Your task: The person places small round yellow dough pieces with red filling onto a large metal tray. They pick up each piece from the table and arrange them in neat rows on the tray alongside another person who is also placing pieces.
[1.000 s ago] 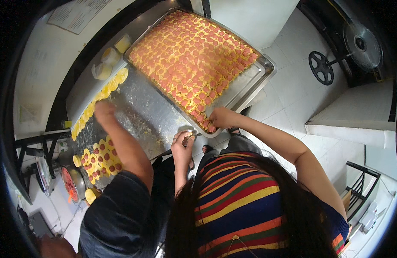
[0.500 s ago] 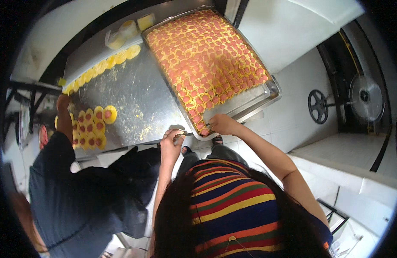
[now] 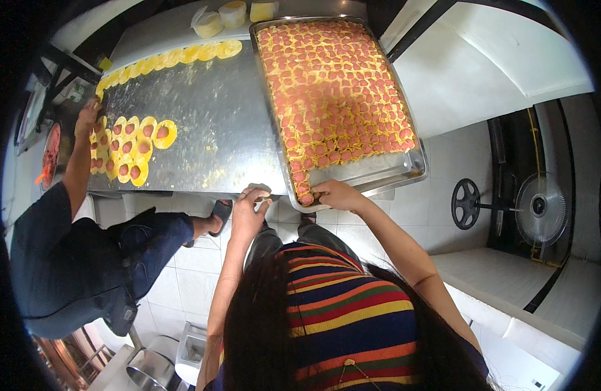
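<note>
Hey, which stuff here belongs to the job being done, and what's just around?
In the job:
Tray
Dumplings on it
Right hand, at its near corner
Left hand, near the table edge
Meat-topped wrappers
Plain wrappers
Probably the red filling
Possibly the tubs

Just around, apparently:
Fan
White container

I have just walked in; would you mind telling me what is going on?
The person's right hand is at the dumplings in the near-left corner of a metal tray, mostly covered but bare toward its near right. Their left hand is near the edge of the table; whether it holds anything is unclear. A co-worker's hand is beside yellow wrappers topped with filling.
</note>
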